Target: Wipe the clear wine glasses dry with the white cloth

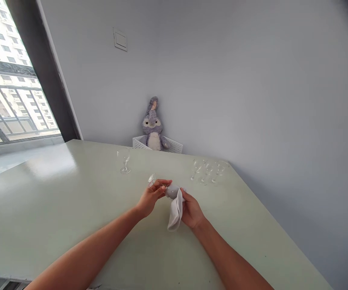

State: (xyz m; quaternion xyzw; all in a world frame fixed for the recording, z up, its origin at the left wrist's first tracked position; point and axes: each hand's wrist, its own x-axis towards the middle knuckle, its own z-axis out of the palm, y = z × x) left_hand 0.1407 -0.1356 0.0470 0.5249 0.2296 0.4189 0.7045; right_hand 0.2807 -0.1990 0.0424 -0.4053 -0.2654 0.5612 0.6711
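Above the table my left hand [153, 196] is closed around the stem of a clear stemmed glass [152, 179], which lies on its side in the air. Its round foot points left, and its bowl points right. A whitish cloth [175, 213] is in my right hand [192, 209], partly tucked into the bowl and hanging down below it. The fingers of my right hand are closed on the cloth by the glass rim; some of them are hidden behind it.
One clear stemmed glass [125, 163] stands upright at the back left of the pale green table [71, 217]. Several similar glasses [205, 171] stand grouped at the right. Behind the table edge, a plush toy [153, 127] sits in a white basket [176, 148] by the wall.
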